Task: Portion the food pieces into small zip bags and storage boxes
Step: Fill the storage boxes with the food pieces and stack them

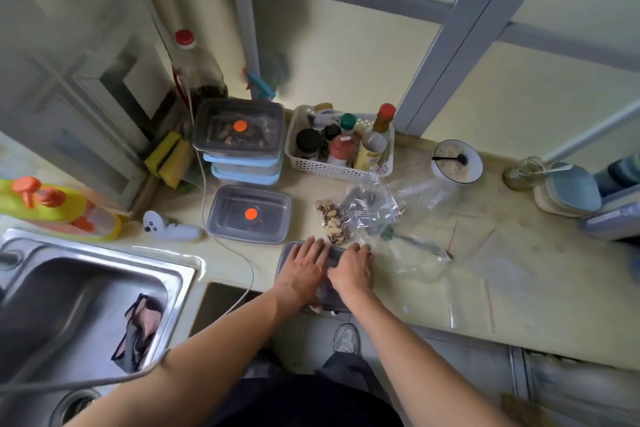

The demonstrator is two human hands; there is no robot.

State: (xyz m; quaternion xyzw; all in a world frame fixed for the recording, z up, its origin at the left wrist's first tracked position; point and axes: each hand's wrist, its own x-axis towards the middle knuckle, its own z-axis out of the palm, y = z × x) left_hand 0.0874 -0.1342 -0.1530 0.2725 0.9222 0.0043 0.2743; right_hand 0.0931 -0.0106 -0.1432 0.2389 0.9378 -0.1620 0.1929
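1. We count two hands: the left hand (306, 262) and right hand (353, 267), both flat on one storage box (330, 291)
2. We see one lidded box (249, 213) beside it
3. One stack of boxes (240, 142), exact number unclear
4. One basket (341, 168), one bowl (457, 161)

Home kitchen. Pale yellow stone surface (485, 288) with a stainless steel sink (86, 288) set in at its left end. At the back edge: white perforated plastic basket (341, 168) of seasoning bottles and jars, large clear plastic bottle with red cap (195, 69), stacked clear lidded storage boxes (242, 142). Yellow dish-soap pump bottle (52, 206) lies beside the sink.
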